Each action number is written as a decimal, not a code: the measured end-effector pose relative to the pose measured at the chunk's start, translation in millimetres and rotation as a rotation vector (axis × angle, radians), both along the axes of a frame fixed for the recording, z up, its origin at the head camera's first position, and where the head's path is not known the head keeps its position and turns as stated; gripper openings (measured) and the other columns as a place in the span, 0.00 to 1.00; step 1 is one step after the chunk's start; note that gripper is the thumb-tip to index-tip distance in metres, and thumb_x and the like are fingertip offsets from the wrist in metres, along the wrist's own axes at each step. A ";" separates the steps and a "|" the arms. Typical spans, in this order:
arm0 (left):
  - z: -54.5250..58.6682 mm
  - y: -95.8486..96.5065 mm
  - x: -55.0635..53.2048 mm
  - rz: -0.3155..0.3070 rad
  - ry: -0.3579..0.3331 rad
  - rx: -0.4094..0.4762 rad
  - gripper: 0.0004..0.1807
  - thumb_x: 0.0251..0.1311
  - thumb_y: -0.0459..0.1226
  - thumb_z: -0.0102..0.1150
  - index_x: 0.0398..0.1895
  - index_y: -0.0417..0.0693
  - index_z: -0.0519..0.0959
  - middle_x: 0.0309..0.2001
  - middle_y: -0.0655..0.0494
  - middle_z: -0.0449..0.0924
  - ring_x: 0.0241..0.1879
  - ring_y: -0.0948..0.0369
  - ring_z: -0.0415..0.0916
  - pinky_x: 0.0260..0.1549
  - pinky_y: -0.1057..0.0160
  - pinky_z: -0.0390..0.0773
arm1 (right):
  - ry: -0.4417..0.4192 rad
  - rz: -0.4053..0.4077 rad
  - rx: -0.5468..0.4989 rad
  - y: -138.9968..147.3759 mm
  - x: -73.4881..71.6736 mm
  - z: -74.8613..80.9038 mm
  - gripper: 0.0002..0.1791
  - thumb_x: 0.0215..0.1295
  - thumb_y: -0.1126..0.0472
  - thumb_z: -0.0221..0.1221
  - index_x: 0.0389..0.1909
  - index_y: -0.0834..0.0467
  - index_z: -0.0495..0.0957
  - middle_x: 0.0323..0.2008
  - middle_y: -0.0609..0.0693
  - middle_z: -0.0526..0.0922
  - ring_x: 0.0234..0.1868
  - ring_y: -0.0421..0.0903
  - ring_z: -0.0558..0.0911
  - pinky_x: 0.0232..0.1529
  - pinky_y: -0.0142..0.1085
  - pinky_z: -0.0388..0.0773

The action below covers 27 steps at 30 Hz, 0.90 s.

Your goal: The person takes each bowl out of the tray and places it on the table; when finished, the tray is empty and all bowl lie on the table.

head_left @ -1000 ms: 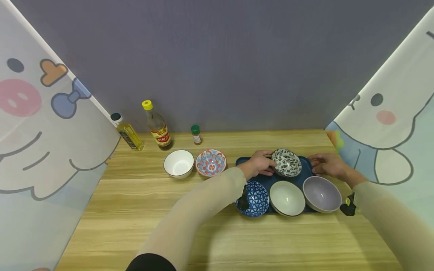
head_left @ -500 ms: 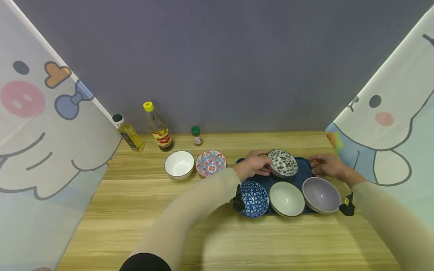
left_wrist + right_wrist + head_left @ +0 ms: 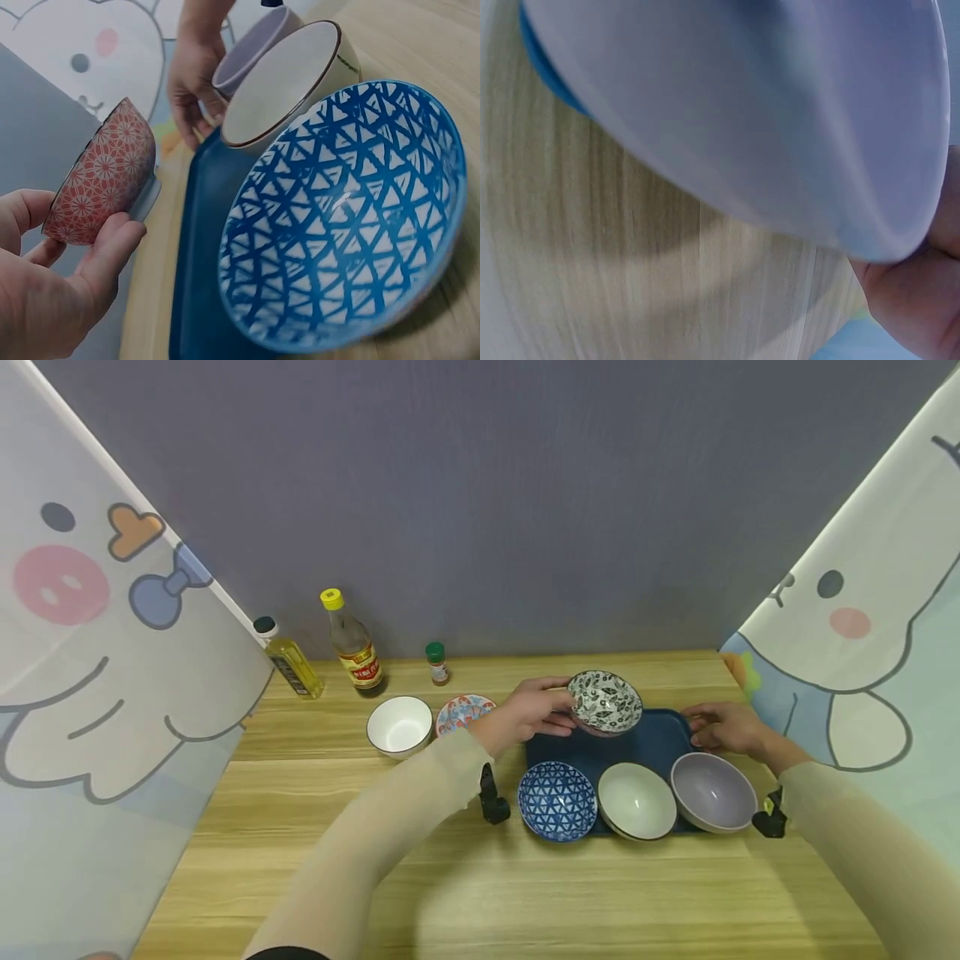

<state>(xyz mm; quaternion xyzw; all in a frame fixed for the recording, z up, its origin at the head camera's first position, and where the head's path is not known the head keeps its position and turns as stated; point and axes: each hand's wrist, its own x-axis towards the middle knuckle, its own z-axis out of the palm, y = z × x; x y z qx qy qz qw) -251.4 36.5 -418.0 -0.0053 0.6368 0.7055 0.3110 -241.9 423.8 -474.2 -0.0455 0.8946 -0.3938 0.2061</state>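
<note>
My left hand [image 3: 534, 710] pinches a small bowl [image 3: 604, 702] at its left side. Inside it has a black-and-white leaf pattern; outside, in the left wrist view, the held bowl [image 3: 105, 180] is red with white flowers. It is raised above the far edge of a dark blue tray [image 3: 660, 731]. My right hand [image 3: 726, 727] holds the tray's far right corner, fingers at the rim. Along the near side of the tray sit a blue-and-white triangle-patterned bowl [image 3: 557, 802], a white bowl [image 3: 636, 802] and a lilac bowl [image 3: 713, 792], which partly hides my right hand in its wrist view.
Left of the tray stand a white dark-rimmed bowl [image 3: 400, 727] and a red-and-blue patterned bowl [image 3: 461, 711], partly covered by my left forearm. Behind them are an oil bottle [image 3: 295, 668], a yellow-capped sauce bottle [image 3: 358, 656] and a green-capped jar [image 3: 437, 665]. A grey wall [image 3: 480, 510] bounds the table's back.
My left hand has lifted the black-and-white bowl off the tray and moved it left and toward the back. My right hand stays at the tray's corner.
</note>
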 end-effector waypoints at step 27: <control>35.1 -178.5 22.5 0.166 0.005 0.012 0.35 0.75 0.34 0.50 0.83 0.55 0.55 0.72 0.36 0.59 0.62 0.38 0.75 0.51 0.56 0.88 | 0.011 -0.007 -0.026 2.2 4.6 -0.6 0.34 0.66 0.68 0.65 0.69 0.76 0.64 0.56 0.77 0.77 0.43 0.50 0.87 0.39 0.41 0.90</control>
